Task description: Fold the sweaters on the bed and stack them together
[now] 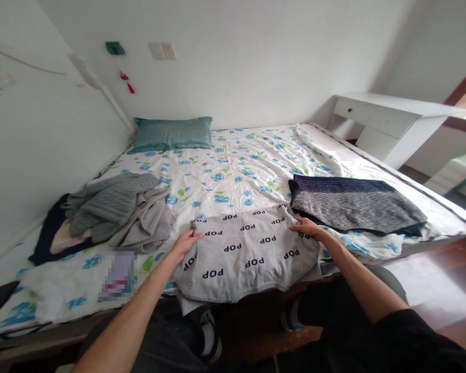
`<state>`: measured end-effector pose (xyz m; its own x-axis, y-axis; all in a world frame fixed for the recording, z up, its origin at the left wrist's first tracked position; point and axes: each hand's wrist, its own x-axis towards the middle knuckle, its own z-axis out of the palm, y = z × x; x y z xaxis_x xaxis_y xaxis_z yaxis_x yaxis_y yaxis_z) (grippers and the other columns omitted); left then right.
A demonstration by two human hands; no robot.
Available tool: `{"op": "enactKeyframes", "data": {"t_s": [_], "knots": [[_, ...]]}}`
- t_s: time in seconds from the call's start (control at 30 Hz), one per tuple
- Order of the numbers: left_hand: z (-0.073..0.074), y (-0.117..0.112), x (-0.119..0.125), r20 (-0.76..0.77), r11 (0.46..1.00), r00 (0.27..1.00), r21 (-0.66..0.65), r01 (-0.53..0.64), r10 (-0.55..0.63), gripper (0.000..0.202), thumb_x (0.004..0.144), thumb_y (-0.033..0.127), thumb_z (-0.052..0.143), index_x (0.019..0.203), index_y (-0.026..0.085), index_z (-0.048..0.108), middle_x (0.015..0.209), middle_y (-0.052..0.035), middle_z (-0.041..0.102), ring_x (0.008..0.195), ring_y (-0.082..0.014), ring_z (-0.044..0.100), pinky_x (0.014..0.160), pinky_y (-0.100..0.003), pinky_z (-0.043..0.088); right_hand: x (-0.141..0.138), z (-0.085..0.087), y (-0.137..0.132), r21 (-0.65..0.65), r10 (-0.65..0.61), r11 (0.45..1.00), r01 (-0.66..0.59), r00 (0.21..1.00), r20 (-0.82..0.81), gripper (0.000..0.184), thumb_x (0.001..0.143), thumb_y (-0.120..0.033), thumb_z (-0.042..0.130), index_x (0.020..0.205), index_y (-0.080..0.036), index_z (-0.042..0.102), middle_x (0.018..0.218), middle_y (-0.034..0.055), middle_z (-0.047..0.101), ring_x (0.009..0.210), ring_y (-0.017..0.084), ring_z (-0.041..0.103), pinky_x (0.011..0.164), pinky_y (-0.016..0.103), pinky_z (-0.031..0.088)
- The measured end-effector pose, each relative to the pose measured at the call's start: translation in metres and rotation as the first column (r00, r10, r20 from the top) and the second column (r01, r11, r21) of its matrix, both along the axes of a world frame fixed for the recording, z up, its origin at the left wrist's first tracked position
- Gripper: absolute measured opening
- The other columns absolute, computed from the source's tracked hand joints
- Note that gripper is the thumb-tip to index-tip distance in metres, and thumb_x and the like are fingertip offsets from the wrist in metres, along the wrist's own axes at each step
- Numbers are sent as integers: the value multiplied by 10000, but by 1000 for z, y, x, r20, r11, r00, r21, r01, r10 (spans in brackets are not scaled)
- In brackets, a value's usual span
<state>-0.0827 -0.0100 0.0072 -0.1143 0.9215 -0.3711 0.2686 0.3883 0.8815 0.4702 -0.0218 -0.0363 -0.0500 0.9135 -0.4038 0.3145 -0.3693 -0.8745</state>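
A light grey shirt [248,254] printed with "POP" in black lies in front of me at the near edge of the bed; the lettering is upside down from where I sit. Its lower part hangs over that edge. My left hand [186,243] pinches its left side, thumb on top and the other fingers partly hidden. On the opposite side my right hand [308,228] grips the cloth, thumb on the fabric. Just right of that hand rests a folded dark blue and grey knitted garment [357,202].
A heap of grey knitwear [108,202] with dark cloth lies on the bed's left. A blurred-out item [118,274] sits near my left forearm. Farther back are a green pillow [173,133], the flowered sheet [236,166] and a white desk [376,116] beside the bed.
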Motion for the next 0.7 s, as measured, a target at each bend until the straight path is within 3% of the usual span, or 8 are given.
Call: {"op": "enactKeyframes", "data": {"t_s": [0.13, 0.23, 0.3, 0.37, 0.47, 0.63, 0.7], "knots": [[4, 14, -8, 11, 992, 1000, 124, -31, 30, 577, 635, 581, 1001, 992, 196, 764, 1019, -113, 867, 1070, -323, 825, 949, -388, 671, -3, -3, 5, 149, -7, 989, 19, 997, -76, 594, 775, -574, 952, 1197, -181, 808, 1209, 106, 852, 1099, 297, 805, 1000, 377, 666], [7, 17, -14, -106, 983, 991, 171, -60, 79, 627, 612, 624, 984, 1003, 191, 755, 1076, -145, 863, 1166, -363, 804, 1038, -434, 645, -4, -10, 3, 81, -58, 995, 63, 997, -54, 599, 784, -570, 955, 1215, -189, 790, 1189, 115, 852, 1063, 295, 818, 955, 380, 683], [9, 12, -20, -167, 993, 985, 119, -12, 32, 667, 590, 634, 985, 1026, 183, 760, 1102, -166, 860, 1195, -388, 793, 1039, -455, 644, -2, -14, -2, -23, -46, 999, 46, 998, -31, 601, 781, -532, 970, 1233, -184, 779, 1178, 131, 853, 1040, 300, 827, 926, 390, 693], [12, 3, -27, -172, 995, 980, 12, 100, -97, 702, 552, 622, 1008, 1041, 178, 770, 1140, -170, 861, 1194, -396, 791, 1013, -452, 655, 1, -15, -7, -95, 12, 995, -16, 999, -49, 635, 780, -494, 979, 1292, -184, 767, 1226, 143, 847, 1069, 308, 828, 933, 396, 694], [18, -13, -35, -125, 970, 965, -101, 220, -232, 740, 468, 569, 1058, 1040, 189, 783, 1150, -141, 871, 1194, -392, 793, 1007, -437, 660, 6, -9, -13, -101, 85, 991, -90, 995, -53, 708, 734, -433, 1017, 1347, -192, 758, 1309, 143, 831, 1134, 325, 816, 966, 406, 692], [25, -26, -36, -18, 947, 961, -177, 268, -275, 717, 506, 579, 1020, 1076, 226, 766, 1138, -106, 873, 1201, -362, 794, 1023, -410, 641, 6, 3, -17, -82, 87, 992, -92, 994, -64, 767, 771, -433, 990, 1446, -192, 717, 1327, 134, 824, 1157, 324, 805, 998, 411, 677], [27, -26, -34, -136, 959, 957, -157, 234, -256, 650, 546, 545, 980, 1063, 231, 743, 1123, -107, 863, 1176, -363, 791, 1009, -406, 635, 5, 5, -17, -50, 90, 995, -91, 996, -24, 725, 809, -433, 960, 1445, -180, 720, 1317, 138, 824, 1158, 325, 802, 1014, 413, 665]]}}
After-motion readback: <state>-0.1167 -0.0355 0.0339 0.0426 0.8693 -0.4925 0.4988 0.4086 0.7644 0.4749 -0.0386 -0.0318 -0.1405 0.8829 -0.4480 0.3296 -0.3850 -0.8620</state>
